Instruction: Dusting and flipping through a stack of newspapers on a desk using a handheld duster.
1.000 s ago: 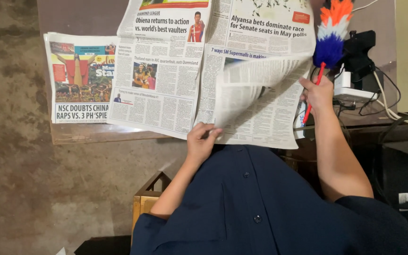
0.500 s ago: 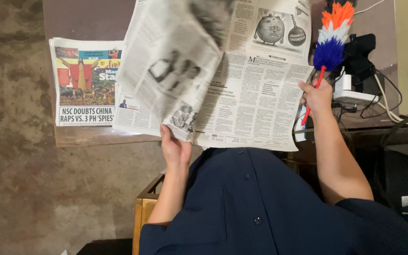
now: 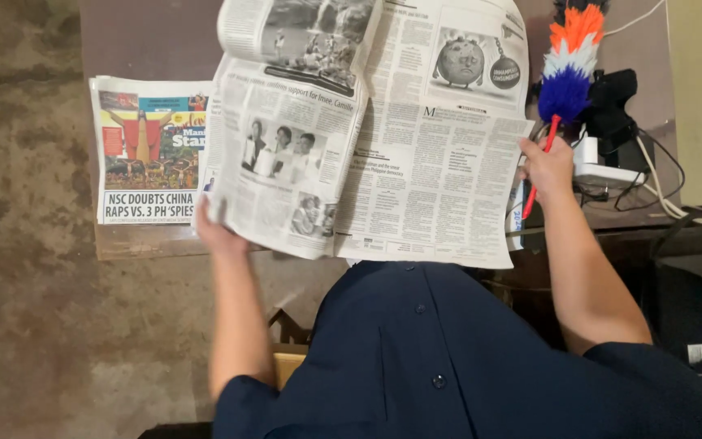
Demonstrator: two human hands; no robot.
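An open newspaper [image 3: 400, 154] lies spread across a brown table [image 3: 148, 242] in the head view. My left hand [image 3: 219, 232] grips the lower left edge of its left page, which lifts off the table and curls at the top. My right hand [image 3: 548, 165] holds the paper's right edge and is shut on the red handle of a feather duster [image 3: 569, 69] with blue, white and orange plumes pointing up. A second folded newspaper [image 3: 146, 158] with a colourful front page lies flat on the table to the left, partly under the turned page.
A black device [image 3: 611, 106], a white box [image 3: 603, 167] and tangled cables [image 3: 676, 207] crowd the table's right end. A wooden chair frame [image 3: 290, 341] shows below the table edge. Rough concrete floor [image 3: 34, 325] spreads to the left.
My left hand has swung the page from the right side over to the left, and it now settles over the left half, showing new inner pages. My right hand stays put.
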